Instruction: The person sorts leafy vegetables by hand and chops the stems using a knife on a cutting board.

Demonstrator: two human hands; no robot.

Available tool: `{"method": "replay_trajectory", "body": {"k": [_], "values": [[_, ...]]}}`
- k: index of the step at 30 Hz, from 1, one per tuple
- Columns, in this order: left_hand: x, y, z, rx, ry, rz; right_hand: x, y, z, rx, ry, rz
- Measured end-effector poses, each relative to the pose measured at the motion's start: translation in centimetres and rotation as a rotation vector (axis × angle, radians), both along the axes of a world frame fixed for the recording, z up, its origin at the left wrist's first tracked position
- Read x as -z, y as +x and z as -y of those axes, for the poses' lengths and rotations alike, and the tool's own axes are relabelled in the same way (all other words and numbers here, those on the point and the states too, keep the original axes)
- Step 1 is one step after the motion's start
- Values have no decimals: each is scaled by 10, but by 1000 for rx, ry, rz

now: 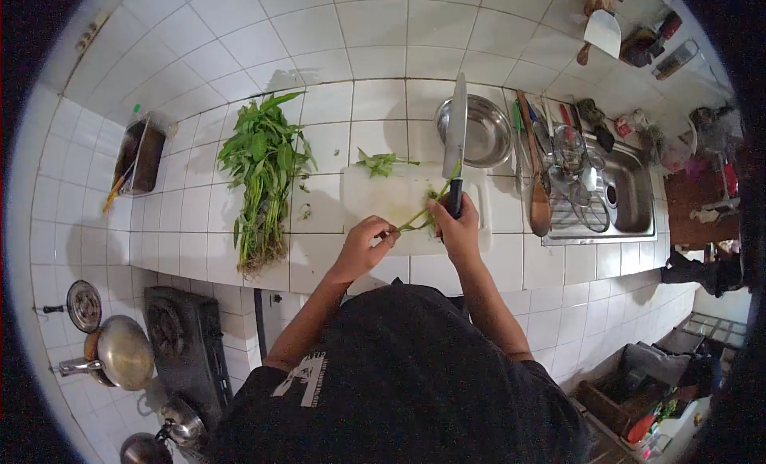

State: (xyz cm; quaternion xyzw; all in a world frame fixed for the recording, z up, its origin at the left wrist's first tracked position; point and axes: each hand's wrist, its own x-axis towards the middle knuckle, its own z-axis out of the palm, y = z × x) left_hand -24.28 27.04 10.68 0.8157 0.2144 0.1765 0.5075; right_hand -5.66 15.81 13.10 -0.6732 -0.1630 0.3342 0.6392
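My right hand (460, 229) is closed around the black handle of a kitchen knife (457, 129), whose broad blade points away from me, up past the steel bowl. A thin green stem (416, 220) runs between my hands, over the white cutting board (375, 194). The fingers of my left hand (369, 244) pinch its lower left end. Its other end passes by my right thumb and the knife. Cut leaves (381, 162) lie at the board's far edge, and small green bits lie near my right hand. Left of the board rests a big bunch of leafy greens (267, 177) with roots towards me.
A steel bowl (487, 133) stands behind the board on the right. Further right, a wooden spoon (539, 205) and several utensils lie by the sink (634, 189). A dark container (142, 154) sits at the far left, above a black stove (187, 344) lower down.
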Motion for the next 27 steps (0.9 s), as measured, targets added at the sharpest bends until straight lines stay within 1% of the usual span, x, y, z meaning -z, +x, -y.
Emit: {"method": "replay_trajectory", "body": {"k": [2, 3, 5, 6, 8, 12, 14, 15, 17, 18, 20, 21, 24, 25, 27], "values": [[6, 1, 1, -114, -135, 131, -5, 2, 2, 18, -9, -21], [8, 1, 1, -118, -131, 135, -1, 4, 3, 14, -6, -18], [12, 1, 2, -267, -98, 138, 12, 9, 5, 69, 55, 71], [11, 0, 2, -264, -95, 137, 7, 11, 7, 72, 58, 70], [9, 0, 1, -358, -169, 67, -1, 13, 11, 50, 111, -17], [17, 6, -4, -410, -126, -2, 5, 9, 10, 110, 100, -14], [22, 11, -6, -453, 37, 129, 4, 7, 11, 142, 93, -48], [24, 13, -7, -440, 37, 125, 3, 9, 12, 154, 93, -52], [28, 16, -13, -557, 0, 131, -1, 19, 14, 233, 166, -54], [28, 16, -19, -543, -1, 128, -4, 27, 16, 248, 165, -55], [27, 19, -34, -537, -123, -47, -9, 50, 29, 301, 156, -72], [27, 24, -39, -527, -130, 58, -6, 57, 32, 306, 170, -87], [29, 40, -68, -543, -161, -16, 1, 65, 34, 358, 203, -40], [26, 48, -75, -544, -41, -2, 2, 66, 34, 355, 183, -14], [27, 63, -91, -517, -5, -25, 1, 63, 34, 346, 180, -13]]}}
